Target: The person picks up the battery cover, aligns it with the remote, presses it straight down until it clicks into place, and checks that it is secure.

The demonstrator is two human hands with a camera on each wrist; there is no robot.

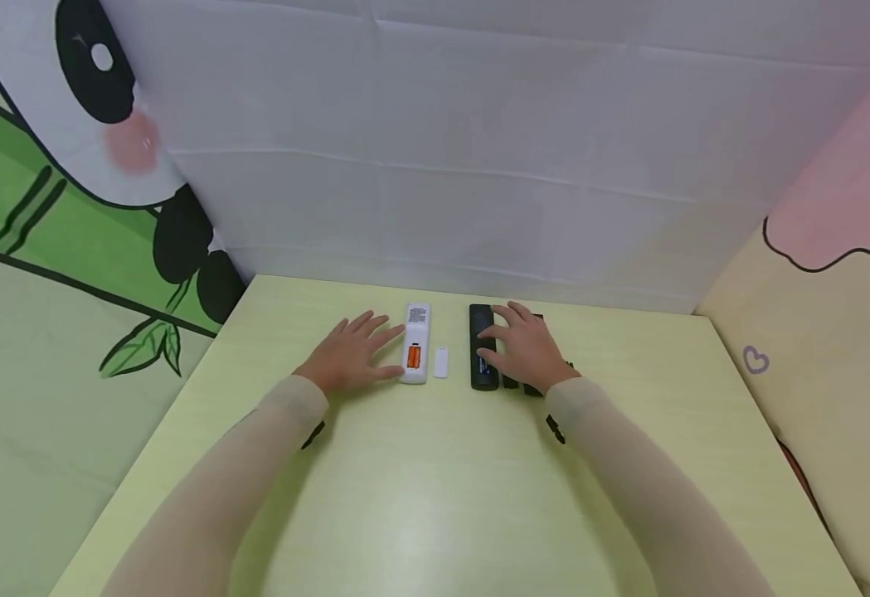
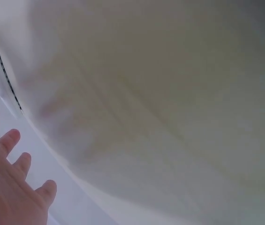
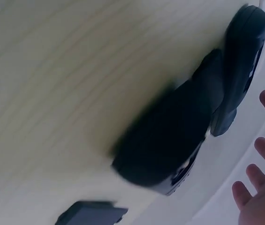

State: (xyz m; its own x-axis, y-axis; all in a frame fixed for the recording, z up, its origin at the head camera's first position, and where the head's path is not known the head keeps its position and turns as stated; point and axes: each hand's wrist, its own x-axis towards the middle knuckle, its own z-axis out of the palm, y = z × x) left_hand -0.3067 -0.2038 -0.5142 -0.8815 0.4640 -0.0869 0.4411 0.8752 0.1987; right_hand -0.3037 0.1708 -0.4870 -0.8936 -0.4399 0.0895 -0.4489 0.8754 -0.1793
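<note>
A white remote control (image 1: 409, 375) lies back side up, an orange patch (image 1: 414, 356) showing in its battery compartment. My left hand (image 1: 348, 355) is spread beside it, thumb and fingertips close to its left edge; whether they touch cannot be told. Right of that remote lies a small white battery cover (image 1: 441, 363). A black remote control (image 1: 483, 317) lies further right. Over its right side and other dark pieces (image 1: 510, 382) reaches my right hand (image 1: 530, 347), fingers spread and gripping nothing. Dark remotes (image 3: 165, 136) stand beside those fingers in the right wrist view; my hand partly hides them from above.
Everything lies on a pale yellow table (image 1: 405, 497), near its back edge. A white cloth wall (image 1: 435, 166) rises behind. Printed panels (image 1: 24, 373) stand at the left and right. A dark flat piece (image 3: 92, 214) lies at the bottom of the right wrist view.
</note>
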